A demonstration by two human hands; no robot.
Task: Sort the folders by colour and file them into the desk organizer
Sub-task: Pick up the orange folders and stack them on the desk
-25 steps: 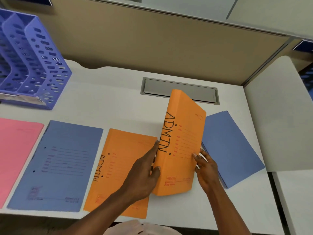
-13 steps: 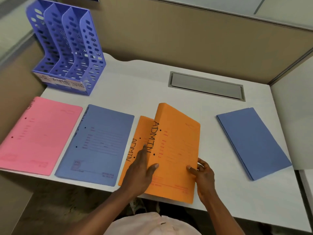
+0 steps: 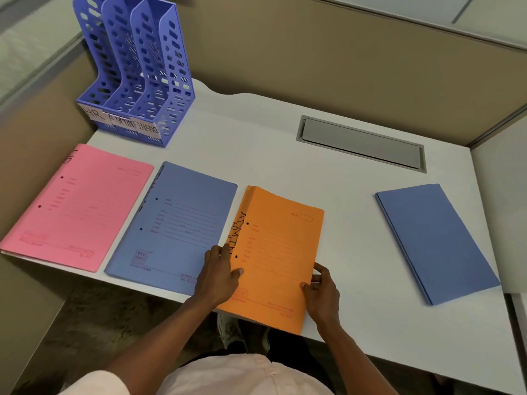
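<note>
Status on your sorting job:

- Your left hand (image 3: 221, 273) grips the spine edge of the orange card folder (image 3: 279, 246) marked ADMIN. The thumb lies flat on the cover and the fingers are curled at the edge.
- Your right hand (image 3: 320, 292) pinches the same folder at its lower right edge, thumb on top and fingers curled round the side. Both hands hold narrow.
- The orange card folder lies flat on the white desk (image 3: 271, 155), front centre, with its near edge at the desk's front lip.
- It sits on a second orange folder (image 3: 234, 232). Only a strip of that one shows along the spine, with a second line of black lettering on it.
- Just left of it, close alongside, is a blue card folder with a printed form (image 3: 176, 223), lying face up.
- Left again is a pink card folder (image 3: 82, 206), also face up and flat, at the desk's left end.
- Well apart on the right lies a plain blue folder (image 3: 436, 240), blank side up and angled. I cannot tell whether it is one folder or two.
- The purple perforated plastic desk organizer (image 3: 137, 81) stands upright at the back left corner and has three slots.
- White paper labels (image 3: 122, 122) on its front read HR, ADMIN, FINANCE. No folder shows in any slot.
- A grey metal cable hatch (image 3: 360, 142) is set into the desk at back right, and a beige partition wall (image 3: 313, 67) stands behind.
</note>
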